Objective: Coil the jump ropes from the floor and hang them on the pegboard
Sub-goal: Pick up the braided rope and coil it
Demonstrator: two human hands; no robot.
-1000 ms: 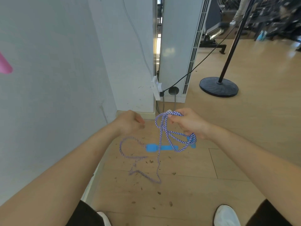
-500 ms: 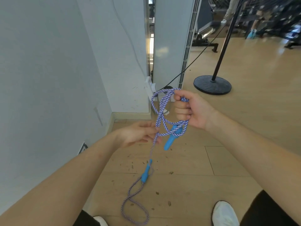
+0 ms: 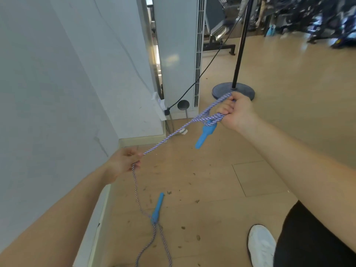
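Blue-white rope (image 3: 169,137) runs taut btw your hands: R hand (image 3: 238,112) is a fist clamped on the coiled loops, w/ a handle (image 3: 204,134) dangling just under it; L hand (image 3: 123,163), lower & near the wall, has fingers pinching the strand. 2nd handle (image 3: 158,206) sits below, loop trailing over the floor (image 3: 269,170)

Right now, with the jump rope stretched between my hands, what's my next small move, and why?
Probably swing the left hand up to the right hand and lay that taut span of jump rope in as another loop. The right hand grips a few coils, while the rest, with one blue handle, hangs below the left hand.
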